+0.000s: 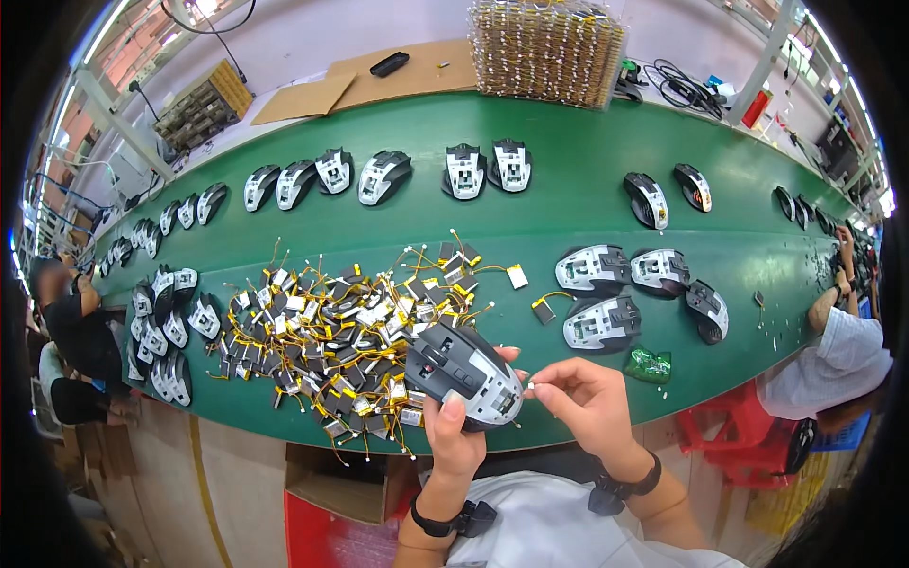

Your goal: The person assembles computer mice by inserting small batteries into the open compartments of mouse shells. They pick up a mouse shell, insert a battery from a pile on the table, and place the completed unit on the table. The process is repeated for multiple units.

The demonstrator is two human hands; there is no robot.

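My left hand [454,442] is closed around a half-assembled computer mouse [462,371], black at one end and silver-grey with cut-outs at the other. It is held tilted above the near edge of the green table. My right hand [595,405] is beside the mouse's silver end, thumb and forefinger pinched on a small white piece [531,386]. Whether a wire runs from that piece cannot be made out. Just left of the mouse spreads a heap of small flat battery cells [327,327] with yellow tape and thin leads ending in white plugs.
Several more mice [601,324] lie right of my hands, near a crumpled green packet [649,365]. Others line the green table's [568,133] far side and cluster left [154,331]. A tall stack of batteries [549,52] stands at the back. People sit at both ends; red stools [724,417] stand right.
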